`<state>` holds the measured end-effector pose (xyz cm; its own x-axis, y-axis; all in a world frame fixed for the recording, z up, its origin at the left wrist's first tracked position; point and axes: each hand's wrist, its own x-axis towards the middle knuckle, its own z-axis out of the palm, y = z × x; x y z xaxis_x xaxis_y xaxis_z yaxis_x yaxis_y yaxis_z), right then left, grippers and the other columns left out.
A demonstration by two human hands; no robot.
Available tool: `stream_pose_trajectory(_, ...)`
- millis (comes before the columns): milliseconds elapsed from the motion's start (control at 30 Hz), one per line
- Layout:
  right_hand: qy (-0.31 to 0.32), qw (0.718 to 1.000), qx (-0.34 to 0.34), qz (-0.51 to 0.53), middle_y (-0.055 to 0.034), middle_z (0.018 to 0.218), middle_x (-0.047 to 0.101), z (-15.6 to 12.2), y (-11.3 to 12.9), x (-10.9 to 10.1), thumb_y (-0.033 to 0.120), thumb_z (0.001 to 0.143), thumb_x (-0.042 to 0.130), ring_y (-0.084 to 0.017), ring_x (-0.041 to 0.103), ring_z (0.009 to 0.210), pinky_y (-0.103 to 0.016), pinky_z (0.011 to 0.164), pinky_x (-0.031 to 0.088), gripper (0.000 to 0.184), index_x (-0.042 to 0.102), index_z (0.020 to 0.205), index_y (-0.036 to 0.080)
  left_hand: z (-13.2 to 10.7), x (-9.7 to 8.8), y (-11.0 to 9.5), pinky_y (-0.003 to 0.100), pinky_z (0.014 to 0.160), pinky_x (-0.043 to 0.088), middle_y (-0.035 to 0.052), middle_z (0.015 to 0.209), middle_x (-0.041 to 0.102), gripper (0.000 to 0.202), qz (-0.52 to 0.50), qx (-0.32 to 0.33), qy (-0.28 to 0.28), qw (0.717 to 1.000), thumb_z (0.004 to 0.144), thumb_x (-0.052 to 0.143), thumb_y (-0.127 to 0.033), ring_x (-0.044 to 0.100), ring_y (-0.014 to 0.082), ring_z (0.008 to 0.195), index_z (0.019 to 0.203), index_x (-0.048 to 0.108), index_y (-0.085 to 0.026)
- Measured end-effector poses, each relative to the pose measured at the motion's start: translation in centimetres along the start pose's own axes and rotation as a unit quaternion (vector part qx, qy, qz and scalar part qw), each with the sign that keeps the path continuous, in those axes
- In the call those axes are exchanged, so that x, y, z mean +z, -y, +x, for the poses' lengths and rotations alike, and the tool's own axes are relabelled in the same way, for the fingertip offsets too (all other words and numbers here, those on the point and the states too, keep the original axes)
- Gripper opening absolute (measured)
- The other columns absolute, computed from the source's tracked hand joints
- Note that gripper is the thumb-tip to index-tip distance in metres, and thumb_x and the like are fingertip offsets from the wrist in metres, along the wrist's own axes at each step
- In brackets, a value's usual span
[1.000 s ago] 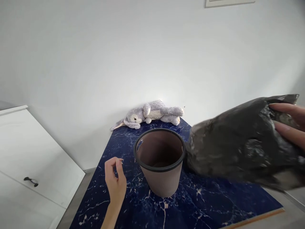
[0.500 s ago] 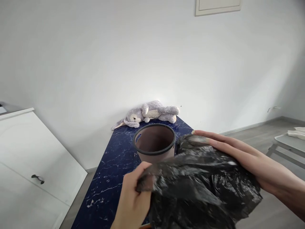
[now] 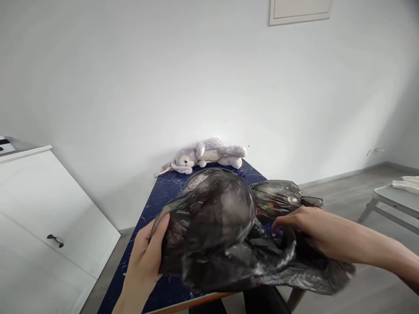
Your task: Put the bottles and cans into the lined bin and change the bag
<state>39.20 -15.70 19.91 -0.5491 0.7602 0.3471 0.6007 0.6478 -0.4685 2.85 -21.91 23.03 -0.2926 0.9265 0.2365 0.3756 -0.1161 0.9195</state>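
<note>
A thin black plastic bag (image 3: 216,253) spreads out in front of me, loose and crumpled. My left hand (image 3: 145,250) grips its left edge between thumb and fingers. On the right, my right hand (image 3: 314,231) has its fingers curled on a bunched part of the same bag. The brown bin (image 3: 195,178) stands on the table behind it, mostly hidden by the see-through film. Beside the bin sits a second, filled black bag (image 3: 276,198) with a gathered end pointing right.
The dark blue marbled table (image 3: 150,213) reaches to the wall. A grey plush rabbit (image 3: 204,155) lies on its far end. To the left stands a white cabinet (image 3: 49,209); at right, a grey chair or stool (image 3: 396,200) holds white cloth.
The loose bag has moved left and now covers the bin from view. My left hand went left; my right hand moved down and curled in, exposing the filled bag.
</note>
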Motion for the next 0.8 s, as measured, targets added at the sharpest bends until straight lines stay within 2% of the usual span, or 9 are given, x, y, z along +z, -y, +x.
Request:
stream_pose_trajectory(100,0.004,0.995,0.04,0.091,-0.0047,0.131,0.075,0.7,1.2,-0.4,0.042,0.102,0.058,-0.031,0.073,0.117,-0.044,0.095,0.062,0.034,0.07,0.133,0.035,-0.3,0.5,-0.1,0.034,0.062,0.06,0.0085,0.078,0.075,0.064,-0.021,-0.001,0.022,1.0,0.083,0.064,-0.078,0.073,0.0321,0.081,0.105,0.081,-0.02)
stream_pose_trajectory(200,-0.061,0.973,0.039,0.221,-0.0056,0.142,0.066,1.4,4.6,-0.7,0.057,0.103,0.057,-0.028,0.072,0.118,-0.043,0.094,0.064,0.05,0.051,0.15,0.039,-0.9,1.7,-1.2,0.033,0.066,0.06,0.0057,0.072,0.071,0.055,-0.005,0.031,0.067,0.997,0.086,0.064,-0.074,0.069,0.0278,0.075,0.09,0.077,-0.02)
stream_pose_trajectory(300,-0.099,0.971,-0.034,0.216,-0.0073,0.148,0.06,1.4,8.3,-0.1,0.065,0.081,0.082,-0.031,0.069,0.12,-0.041,0.095,0.064,0.092,0.037,0.157,0.04,-1.8,2.8,-2.4,0.026,0.055,0.051,0.0025,0.064,0.063,0.052,0.042,0.072,0.104,0.991,0.093,0.059,-0.068,0.058,0.0198,0.061,0.074,0.067,-0.021)
stream_pose_trajectory(333,-0.088,0.976,-0.055,0.189,-0.0075,0.144,0.062,1.4,9.3,0.3,0.06,0.077,0.087,-0.031,0.069,0.118,-0.04,0.094,0.064,0.093,0.04,0.155,0.039,-2.1,3.0,-2.6,0.025,0.05,0.046,0.0015,0.061,0.059,0.053,0.057,0.088,0.105,0.989,0.094,0.057,-0.067,0.052,0.0175,0.057,0.068,0.061,-0.021)
stream_pose_trajectory(400,-0.037,0.985,-0.096,0.136,-0.0058,0.123,0.07,1.2,10.3,1.1,0.041,0.085,0.083,-0.028,0.072,0.103,-0.035,0.083,0.063,0.058,0.059,0.137,0.035,-2.8,2.9,-2.5,0.025,0.043,0.036,-0.0004,0.054,0.047,0.057,0.085,0.122,0.088,0.985,0.095,0.054,-0.067,0.04,0.0145,0.05,0.059,0.049,-0.023)
stream_pose_trajectory(467,0.009,0.988,-0.122,0.098,-0.0031,0.1,0.072,1.1,10.0,1.8,0.018,0.089,0.066,-0.022,0.07,0.085,-0.031,0.073,0.059,0.026,0.07,0.112,0.03,-3.5,2.2,-1.8,0.027,0.042,0.034,-0.0014,0.05,0.038,0.059,0.113,0.144,0.045,0.982,0.095,0.051,-0.067,0.034,0.0142,0.046,0.055,0.04,-0.024)
stream_pose_trajectory(533,0.012,0.99,-0.119,0.072,-0.0016,0.092,0.071,0.8,8.8,2.0,0.005,0.084,0.055,-0.019,0.067,0.076,-0.028,0.069,0.054,0.031,0.069,0.102,0.026,-4.0,1.2,-1.1,0.027,0.047,0.04,-0.0011,0.051,0.041,0.056,0.138,0.129,-0.021,0.982,0.096,0.052,-0.062,0.041,0.0156,0.047,0.055,0.04,-0.024)
stream_pose_trajectory(633,0.005,0.995,-0.095,0.007,-0.0007,0.095,0.071,-0.2,5.9,1.4,-0.001,0.077,0.047,-0.017,0.065,0.075,-0.027,0.066,0.049,0.043,0.067,0.103,0.026,-4.4,-0.6,-0.5,0.027,0.052,0.046,-0.0007,0.054,0.048,0.052,0.165,0.057,-0.11,0.978,0.097,0.053,-0.056,0.051,0.0174,0.052,0.058,0.04,-0.025)
stream_pose_trajectory(800,0.006,0.978,-0.136,-0.155,-0.0028,0.101,0.073,-2.9,2.1,0.2,-0.002,0.08,0.042,-0.021,0.07,0.083,-0.033,0.068,0.051,0.047,0.066,0.109,0.025,-3.8,-4.3,0.5,0.029,0.044,0.037,-0.003,0.045,0.037,0.055,0.226,0.047,-0.073,0.97,0.1,0.049,-0.059,0.04,0.0163,0.041,0.058,0.036,-0.026)
